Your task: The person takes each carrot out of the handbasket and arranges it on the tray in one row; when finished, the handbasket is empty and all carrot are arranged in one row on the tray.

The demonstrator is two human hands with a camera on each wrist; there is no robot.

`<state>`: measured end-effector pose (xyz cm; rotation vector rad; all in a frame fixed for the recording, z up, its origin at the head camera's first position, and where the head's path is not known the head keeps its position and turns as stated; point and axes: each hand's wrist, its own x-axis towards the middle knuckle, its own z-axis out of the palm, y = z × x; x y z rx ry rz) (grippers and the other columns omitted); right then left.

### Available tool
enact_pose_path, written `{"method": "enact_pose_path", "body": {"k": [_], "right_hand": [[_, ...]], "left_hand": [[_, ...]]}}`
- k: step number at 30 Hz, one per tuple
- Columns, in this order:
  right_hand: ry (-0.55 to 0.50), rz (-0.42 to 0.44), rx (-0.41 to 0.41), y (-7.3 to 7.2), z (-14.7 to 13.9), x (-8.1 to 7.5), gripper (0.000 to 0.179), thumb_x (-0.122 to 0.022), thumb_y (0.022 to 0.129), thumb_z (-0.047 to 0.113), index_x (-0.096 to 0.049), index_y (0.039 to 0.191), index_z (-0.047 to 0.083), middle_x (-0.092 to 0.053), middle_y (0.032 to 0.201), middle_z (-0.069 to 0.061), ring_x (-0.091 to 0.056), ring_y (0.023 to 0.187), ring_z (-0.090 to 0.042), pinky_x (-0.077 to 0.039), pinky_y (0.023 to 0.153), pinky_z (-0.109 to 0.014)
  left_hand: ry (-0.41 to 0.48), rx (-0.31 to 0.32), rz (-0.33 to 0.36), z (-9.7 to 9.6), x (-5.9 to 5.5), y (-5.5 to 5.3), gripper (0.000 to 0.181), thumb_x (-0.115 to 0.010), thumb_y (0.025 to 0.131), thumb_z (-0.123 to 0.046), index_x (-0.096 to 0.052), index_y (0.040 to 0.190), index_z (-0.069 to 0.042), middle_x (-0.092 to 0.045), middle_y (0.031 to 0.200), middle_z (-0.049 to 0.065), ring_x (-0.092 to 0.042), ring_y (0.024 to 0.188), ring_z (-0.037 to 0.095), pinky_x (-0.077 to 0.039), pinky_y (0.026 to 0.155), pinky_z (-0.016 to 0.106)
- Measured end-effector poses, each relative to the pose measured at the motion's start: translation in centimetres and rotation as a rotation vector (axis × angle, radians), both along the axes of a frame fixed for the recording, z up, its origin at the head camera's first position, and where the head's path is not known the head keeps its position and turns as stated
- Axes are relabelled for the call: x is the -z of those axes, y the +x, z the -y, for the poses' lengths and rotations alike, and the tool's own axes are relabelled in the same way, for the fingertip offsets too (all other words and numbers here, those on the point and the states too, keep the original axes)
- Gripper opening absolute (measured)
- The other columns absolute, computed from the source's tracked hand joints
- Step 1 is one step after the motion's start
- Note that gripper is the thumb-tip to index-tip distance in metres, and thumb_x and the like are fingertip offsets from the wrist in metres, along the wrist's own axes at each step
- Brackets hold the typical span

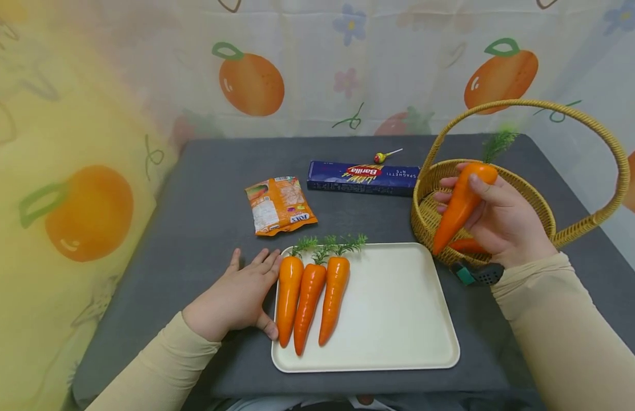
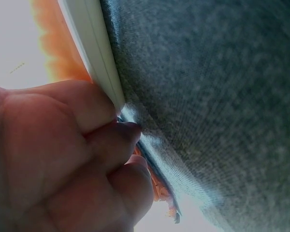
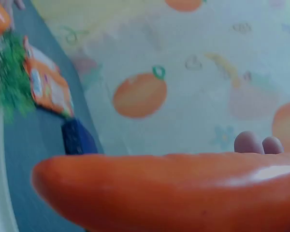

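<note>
Over the basket (image 1: 419, 214), the right hand (image 1: 507, 220) grips an orange carrot (image 1: 460, 208), thumb on the near side and fingers behind, its green top upward and its tip slanting down toward the left hand's side. Beneath this hand, a second carrot (image 1: 466, 246) lies inside the basket, partly hidden by the palm and wrist. A dark wristband (image 1: 479, 274) shows just below the same hand, and the basket's tall handle arches above it.

To the other side, the left hand (image 1: 235, 299) lies with its fingers spread, holding nothing and touching the near rim of a cream tray (image 1: 394, 308). Just beside its fingers, three carrots (image 1: 309, 302) lie side by side on that tray, leafy ends pointing away from the person; the rest of the tray's surface stretches toward the right hand.

Beyond the left hand, an orange packet (image 1: 281, 206) lies on the grey tabletop (image 1: 220, 188). Farther out between the hands are a blue spaghetti box (image 1: 364, 178), its end close to the basket, and a lollipop (image 1: 381, 157) just behind it.
</note>
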<state>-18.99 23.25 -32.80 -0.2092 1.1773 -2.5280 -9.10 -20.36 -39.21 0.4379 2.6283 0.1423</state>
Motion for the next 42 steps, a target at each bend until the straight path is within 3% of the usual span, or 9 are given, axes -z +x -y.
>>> {"method": "enact_pose_path", "body": {"k": [9, 18, 23, 27, 30, 35, 40, 42], "right_hand": [[0.131, 0.032, -0.058, 3.6, 4.0, 2.3, 0.021, -0.056, 0.116, 0.02, -0.065, 0.134, 0.012, -0.079, 0.116, -0.008, -0.08, 0.102, -0.027, -0.066, 0.095, -0.042], [0.205, 0.185, -0.116, 6.5, 7.0, 5.5, 0.02, -0.057, 0.116, 0.024, -0.066, 0.134, 0.02, -0.076, 0.122, -0.004, -0.077, 0.11, -0.027, -0.065, 0.101, -0.041], [0.208, 0.213, -0.183, 7.4, 7.8, 7.0, 0.039, -0.051, 0.118, 0.038, -0.052, 0.149, 0.015, -0.072, 0.132, -0.008, -0.076, 0.118, -0.029, -0.063, 0.106, -0.046], [0.201, 0.283, -0.258, 7.8, 8.4, 7.8, 0.07, -0.041, 0.117, 0.055, -0.029, 0.166, 0.006, -0.068, 0.141, -0.01, -0.074, 0.125, -0.028, -0.06, 0.111, -0.046], [0.211, 0.316, -0.307, 8.1, 8.6, 8.1, 0.084, -0.034, 0.117, 0.062, -0.015, 0.172, 0.002, -0.061, 0.151, -0.01, -0.071, 0.131, -0.025, -0.058, 0.114, -0.042], [0.186, 0.332, -0.343, 8.5, 8.7, 8.4, 0.088, -0.034, 0.117, 0.062, -0.004, 0.176, 0.004, -0.039, 0.174, -0.014, -0.062, 0.143, -0.025, -0.054, 0.118, -0.042], [0.161, 0.298, -0.358, 9.1, 8.6, 8.3, 0.08, -0.032, 0.119, 0.055, -0.005, 0.176, 0.005, -0.042, 0.17, -0.013, -0.061, 0.142, -0.02, -0.055, 0.117, -0.042], [0.16, 0.278, -0.363, 9.3, 8.6, 8.2, 0.078, -0.03, 0.12, 0.053, -0.004, 0.176, 0.006, -0.036, 0.174, -0.017, -0.06, 0.142, -0.019, -0.055, 0.116, -0.042]], "left_hand": [[0.004, 0.001, 0.002, 0.0, -0.1, 0.0, 0.153, -0.09, 0.055, -0.081, -0.033, 0.173, -0.001, -0.024, 0.183, 0.017, -0.016, 0.171, 0.042, 0.004, 0.128, 0.083], [0.02, 0.006, 0.001, 0.0, 0.0, 0.1, 0.154, -0.092, 0.055, -0.08, -0.032, 0.172, -0.001, -0.023, 0.183, 0.017, -0.017, 0.171, 0.042, 0.001, 0.129, 0.082], [0.028, 0.007, -0.002, 0.0, -0.1, 0.1, 0.156, -0.095, 0.054, -0.078, -0.031, 0.172, 0.001, -0.023, 0.183, 0.018, -0.017, 0.171, 0.042, -0.003, 0.129, 0.081], [0.028, 0.005, -0.001, -0.1, -0.2, 0.1, 0.157, -0.095, 0.053, -0.079, -0.031, 0.172, 0.001, -0.023, 0.183, 0.019, -0.018, 0.171, 0.042, -0.005, 0.129, 0.081], [0.025, 0.008, -0.004, 0.0, -0.2, 0.0, 0.157, -0.095, 0.053, -0.078, -0.031, 0.172, 0.002, -0.024, 0.183, 0.019, -0.018, 0.171, 0.042, -0.006, 0.129, 0.081], [0.025, 0.007, -0.002, 0.1, -0.1, 0.0, 0.157, -0.095, 0.053, -0.078, -0.031, 0.172, 0.001, -0.024, 0.183, 0.019, -0.018, 0.171, 0.043, -0.005, 0.129, 0.082], [0.028, 0.007, -0.003, 0.1, -0.1, -0.1, 0.157, -0.094, 0.053, -0.08, -0.031, 0.173, 0.001, -0.023, 0.183, 0.019, -0.018, 0.171, 0.043, -0.006, 0.129, 0.082], [0.028, 0.009, -0.004, 0.1, -0.1, -0.1, 0.157, -0.093, 0.053, -0.081, -0.031, 0.173, 0.001, -0.023, 0.183, 0.019, -0.018, 0.171, 0.043, -0.006, 0.129, 0.082]]}}
